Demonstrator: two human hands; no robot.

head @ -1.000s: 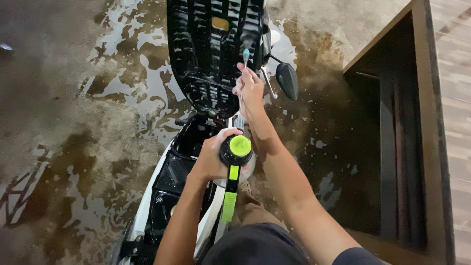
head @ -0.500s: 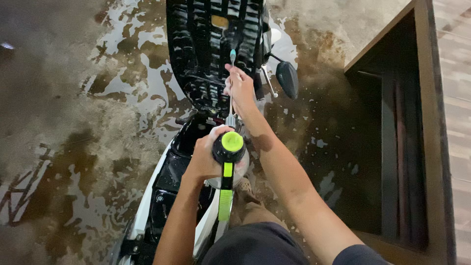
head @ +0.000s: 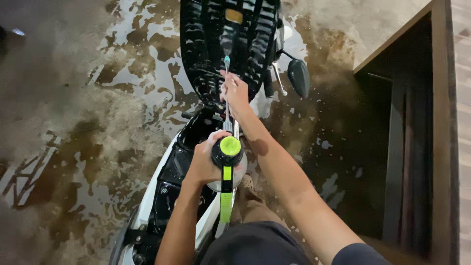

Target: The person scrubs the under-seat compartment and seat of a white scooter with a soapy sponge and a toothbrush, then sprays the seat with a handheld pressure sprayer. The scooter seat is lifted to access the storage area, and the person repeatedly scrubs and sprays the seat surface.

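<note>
I am gripping the green-capped sprayer bottle (head: pixel 226 162) in my closed left hand (head: pixel 205 162), while my right hand (head: pixel 235 93), at twelve o'clock from it, is pinching its thin wand (head: pixel 226 86) over the raised scooter seat (head: pixel 228 44).

Dim, glare on wet ground (head: pixel 147 73)

Left arm: bare forearm enters from the bottom edge at about 7 o'clock and rises toward 12 o'clock, nearly straight.
Left hand (head: pixel 205 162): at frame centre, knuckles up, fingers curled in a closed grip round a pump sprayer (head: pixel 227 164).
Right arm: bare, enters from 5 o'clock and stretches diagonally toward 11 o'clock, almost fully extended.
Right hand (head: pixel 235 93): ahead of the left, toward 12 o'clock, fingers closed round the sprayer's thin wand (head: pixel 226 91).
</note>
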